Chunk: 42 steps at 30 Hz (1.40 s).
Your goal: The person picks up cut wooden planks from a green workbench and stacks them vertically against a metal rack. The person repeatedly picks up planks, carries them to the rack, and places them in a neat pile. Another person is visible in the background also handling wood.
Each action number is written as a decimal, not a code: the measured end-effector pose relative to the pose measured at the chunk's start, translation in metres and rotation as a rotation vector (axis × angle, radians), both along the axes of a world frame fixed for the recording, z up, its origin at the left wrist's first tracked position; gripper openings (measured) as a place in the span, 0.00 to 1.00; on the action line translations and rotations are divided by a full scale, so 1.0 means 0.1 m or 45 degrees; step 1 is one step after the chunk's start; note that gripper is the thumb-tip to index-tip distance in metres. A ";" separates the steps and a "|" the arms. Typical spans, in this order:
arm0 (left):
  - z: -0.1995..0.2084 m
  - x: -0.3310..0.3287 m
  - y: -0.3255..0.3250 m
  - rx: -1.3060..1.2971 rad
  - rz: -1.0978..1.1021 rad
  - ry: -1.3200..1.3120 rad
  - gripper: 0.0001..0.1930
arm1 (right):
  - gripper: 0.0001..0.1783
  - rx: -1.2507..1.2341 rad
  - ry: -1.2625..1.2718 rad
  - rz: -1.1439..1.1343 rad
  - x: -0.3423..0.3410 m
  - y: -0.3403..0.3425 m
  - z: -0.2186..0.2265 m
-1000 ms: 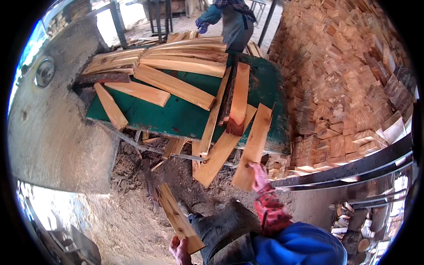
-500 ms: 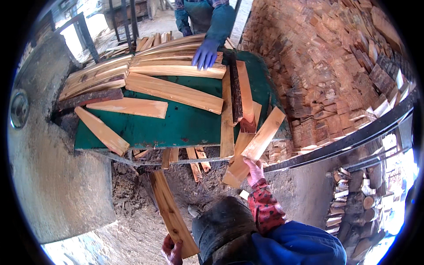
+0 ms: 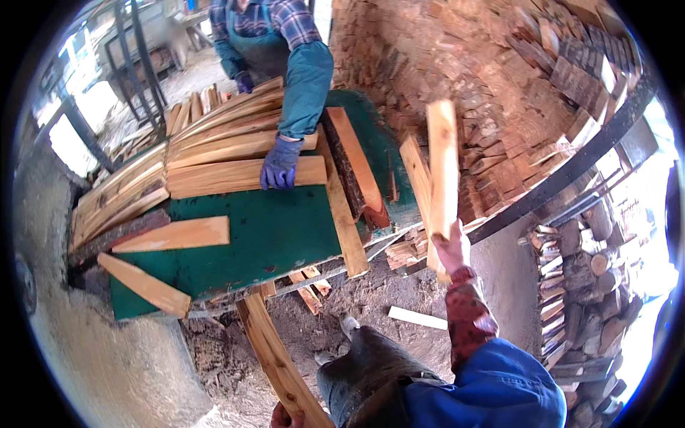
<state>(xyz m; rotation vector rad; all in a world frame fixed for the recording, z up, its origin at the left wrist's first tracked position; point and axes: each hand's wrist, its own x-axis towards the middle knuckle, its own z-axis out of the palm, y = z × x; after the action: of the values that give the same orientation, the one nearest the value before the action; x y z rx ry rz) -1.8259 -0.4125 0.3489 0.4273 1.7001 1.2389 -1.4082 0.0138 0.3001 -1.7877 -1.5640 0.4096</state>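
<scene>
At the lower edge my left hand (image 3: 282, 417), partly cut off, grips the near end of a long wooden board (image 3: 277, 349) with a dark knot. The far end of that board reaches up toward the front edge of a green-topped table (image 3: 264, 246). On the right my right hand (image 3: 452, 248) is closed round a pale wooden board (image 3: 443, 153), held nearly upright past the table's right side. A second board (image 3: 416, 165) shows just behind it, slanting; whether my fingers hold it too is hard to tell.
Across the table a co-worker's gloved hand (image 3: 282, 162) rests on a stack of boards (image 3: 221, 146). Loose boards (image 3: 148, 284) and a bark-edged piece (image 3: 344, 164) lie on the tabletop. A large pile of split wood (image 3: 399, 64) rises behind a dark curved rail (image 3: 564, 182).
My right hand has moved right and raised its board away from the table. The co-worker's hand has shifted a board against the stack. The view has turned rightward.
</scene>
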 end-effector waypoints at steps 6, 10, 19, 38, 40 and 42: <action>0.14 0.09 0.27 0.009 0.026 0.021 0.24 | 0.46 -0.309 -1.018 0.146 -0.59 0.46 0.12; 0.21 0.15 0.21 0.014 0.056 0.080 0.23 | 0.44 -0.186 -0.912 0.240 -0.67 0.37 0.24; 0.51 0.20 0.29 0.048 0.039 0.249 0.26 | 0.57 -0.220 -0.182 0.099 -0.05 0.16 0.06; 0.94 0.87 2.51 0.358 -0.513 0.215 0.24 | 0.57 -0.288 -0.121 0.070 0.09 0.30 0.02; 0.83 0.96 2.74 0.395 -0.509 0.051 0.25 | 0.56 -0.283 -0.053 0.084 0.00 0.28 0.03; 0.70 1.15 3.11 0.619 -0.648 0.284 0.21 | 0.56 -0.234 -0.025 0.082 0.01 0.27 0.02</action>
<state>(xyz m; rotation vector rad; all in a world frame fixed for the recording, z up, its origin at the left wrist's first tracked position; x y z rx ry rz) -1.7108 -0.1018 0.4191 1.2465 1.3254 1.2355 -1.4075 0.0406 0.3019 -1.8869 -1.6460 0.5844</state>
